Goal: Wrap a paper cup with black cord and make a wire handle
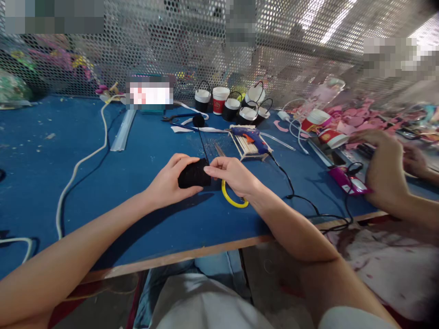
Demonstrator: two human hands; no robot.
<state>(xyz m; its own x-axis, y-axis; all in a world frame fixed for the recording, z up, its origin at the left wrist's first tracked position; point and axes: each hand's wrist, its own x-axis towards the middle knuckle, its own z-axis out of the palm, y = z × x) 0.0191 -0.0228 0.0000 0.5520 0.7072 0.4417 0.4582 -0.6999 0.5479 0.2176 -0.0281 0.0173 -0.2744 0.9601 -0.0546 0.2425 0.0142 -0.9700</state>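
Left hand [171, 177] is wrapping a black piece [192, 176], fingers half curled; right hand [232, 173] is pinching its right end, though whether the black cord [203, 142] is caught too cannot be told. A loosening pinch could be letting the piece slip; scissors [236, 204] underneath could be snagging fingers. The piece is sitting between both hands, mostly in the left.

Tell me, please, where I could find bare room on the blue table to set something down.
Mostly bare patches lie left of the long white cable and between it and the left hand. It is crowded around the glue gun and the cups behind it.
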